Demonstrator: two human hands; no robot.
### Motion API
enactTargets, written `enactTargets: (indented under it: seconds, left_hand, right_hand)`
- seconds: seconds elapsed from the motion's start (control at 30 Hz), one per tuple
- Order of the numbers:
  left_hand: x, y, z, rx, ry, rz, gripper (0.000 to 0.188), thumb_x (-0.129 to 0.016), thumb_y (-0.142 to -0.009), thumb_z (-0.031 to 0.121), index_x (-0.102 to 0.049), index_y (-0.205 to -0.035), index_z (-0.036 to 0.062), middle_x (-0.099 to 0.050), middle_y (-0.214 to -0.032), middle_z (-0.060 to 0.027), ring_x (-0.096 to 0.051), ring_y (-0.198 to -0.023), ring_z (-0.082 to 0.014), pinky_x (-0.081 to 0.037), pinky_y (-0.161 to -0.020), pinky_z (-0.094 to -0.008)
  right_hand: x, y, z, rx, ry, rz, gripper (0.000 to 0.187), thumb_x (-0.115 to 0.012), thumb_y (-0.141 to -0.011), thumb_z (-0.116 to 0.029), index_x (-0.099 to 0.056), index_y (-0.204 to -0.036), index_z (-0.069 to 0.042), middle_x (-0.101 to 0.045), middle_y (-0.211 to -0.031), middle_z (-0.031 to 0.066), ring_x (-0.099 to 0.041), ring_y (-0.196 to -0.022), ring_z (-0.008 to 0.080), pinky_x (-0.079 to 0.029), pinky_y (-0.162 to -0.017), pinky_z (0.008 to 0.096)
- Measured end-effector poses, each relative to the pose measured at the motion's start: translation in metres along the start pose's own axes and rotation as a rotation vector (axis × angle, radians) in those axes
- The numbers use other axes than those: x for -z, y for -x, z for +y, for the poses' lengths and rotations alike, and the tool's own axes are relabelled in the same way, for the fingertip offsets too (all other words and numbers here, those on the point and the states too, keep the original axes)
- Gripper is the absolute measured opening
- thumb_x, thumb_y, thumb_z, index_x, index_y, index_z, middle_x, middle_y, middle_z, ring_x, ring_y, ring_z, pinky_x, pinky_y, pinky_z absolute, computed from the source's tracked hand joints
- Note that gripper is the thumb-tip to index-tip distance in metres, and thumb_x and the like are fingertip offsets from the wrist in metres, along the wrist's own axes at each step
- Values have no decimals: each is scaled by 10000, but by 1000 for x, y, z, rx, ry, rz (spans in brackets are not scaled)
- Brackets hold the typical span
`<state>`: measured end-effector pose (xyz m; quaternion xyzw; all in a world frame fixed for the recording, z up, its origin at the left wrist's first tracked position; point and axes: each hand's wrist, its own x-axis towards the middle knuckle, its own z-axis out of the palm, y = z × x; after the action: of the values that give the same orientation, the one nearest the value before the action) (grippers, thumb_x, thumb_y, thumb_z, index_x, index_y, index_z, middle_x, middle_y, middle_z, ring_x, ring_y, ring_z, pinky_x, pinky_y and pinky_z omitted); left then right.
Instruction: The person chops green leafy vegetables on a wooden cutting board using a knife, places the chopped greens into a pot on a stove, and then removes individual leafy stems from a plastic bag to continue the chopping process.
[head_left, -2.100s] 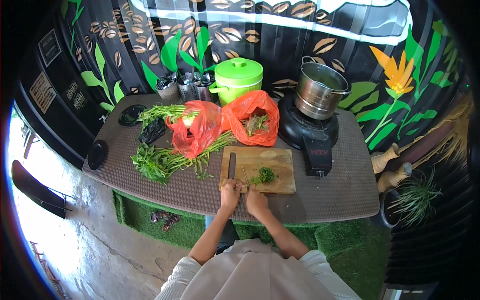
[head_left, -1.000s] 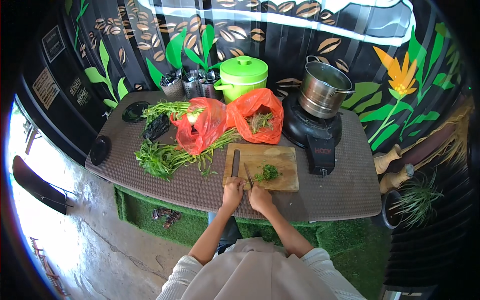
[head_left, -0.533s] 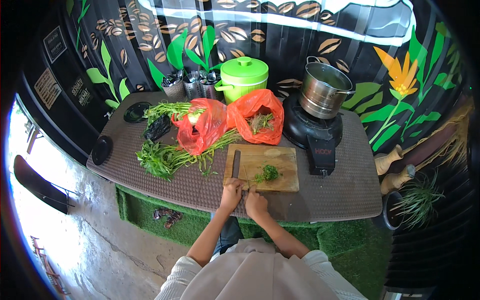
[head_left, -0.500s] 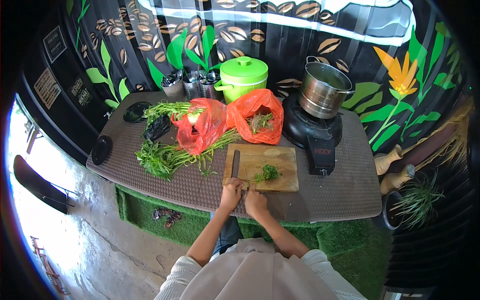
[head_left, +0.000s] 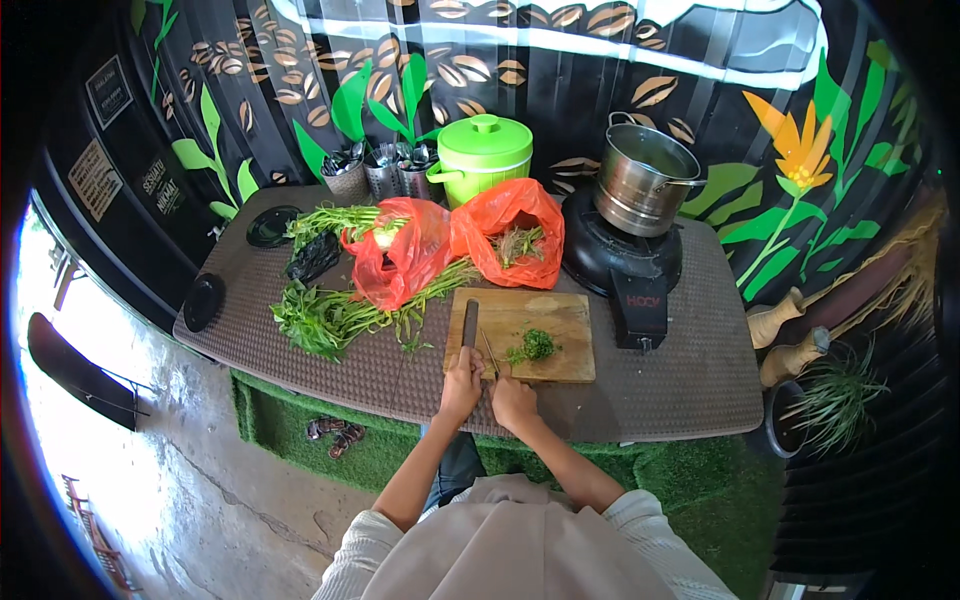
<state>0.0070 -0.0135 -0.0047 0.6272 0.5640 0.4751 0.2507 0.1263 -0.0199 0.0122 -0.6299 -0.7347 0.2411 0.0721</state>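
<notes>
My right hand (head_left: 513, 402) is closed round the handle of a knife (head_left: 489, 350) at the near edge of a wooden cutting board (head_left: 565, 312). The thin blade points away from me, tilted slightly left. Just left of it, my left hand (head_left: 461, 388) rests at the board's near left corner, below its slot, fingers curled in. Whatever those fingers hold is too small or hidden to make out. Right of the blade lies a small heap of finely chopped greens (head_left: 538, 345), with loose bits beside it.
Leafy green stalks (head_left: 330, 318) lie left of the board. Behind are two red plastic bags (head_left: 412, 265), a lime-green lidded container (head_left: 486, 150) and cutlery holders (head_left: 383, 180). A steel pot (head_left: 648, 185) stands on a black stove (head_left: 640, 300) at the right.
The knife blade has tilted further left. My left hand has shifted slightly, its fingers now a little further up the board. The chopped heap looks the same.
</notes>
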Motion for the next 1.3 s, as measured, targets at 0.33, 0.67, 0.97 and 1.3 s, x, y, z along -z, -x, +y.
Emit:
enactTargets:
  seconds: [0.33,0.67,0.97,1.3]
  left_hand:
    - [-20,-21,-9,-105,-72,-114,266,-537,-729,-97,-435,-955,0,-538,-784,-164,-577,-713,-306,-468,-637,-353]
    - [-22,-17,2,-101,-27,-105,227,-516,-734,-107,-479,-938,-15,-530,-812,-173,-569,-767,-309,-472,-701,-370]
    - [-21,-16,-2,9,89,-43,192,-504,-711,-122,-544,-871,-24,-573,-793,-156,-584,-740,-286,-476,-658,-341]
    - [-20,-14,-9,112,8,-51,191,-540,-692,-107,-581,-853,-12,-596,-777,-155,-584,-712,-276,-472,-633,-334]
  right_hand:
    - [16,-6,28,18,-4,112,369,-479,-854,-258,-456,-1038,61,-611,-789,253,-612,-749,394,-503,-658,465]
    - [12,-11,18,-93,-54,0,331,-460,-877,-237,-470,-1013,65,-604,-872,258,-609,-807,391,-502,-688,469]
    - [12,0,9,-136,-88,-37,333,-435,-878,-235,-482,-967,82,-603,-837,268,-603,-792,403,-490,-697,477]
    - [8,2,4,-101,-56,-15,310,-461,-868,-170,-422,-1049,79,-615,-818,254,-614,-812,390,-511,-658,456]
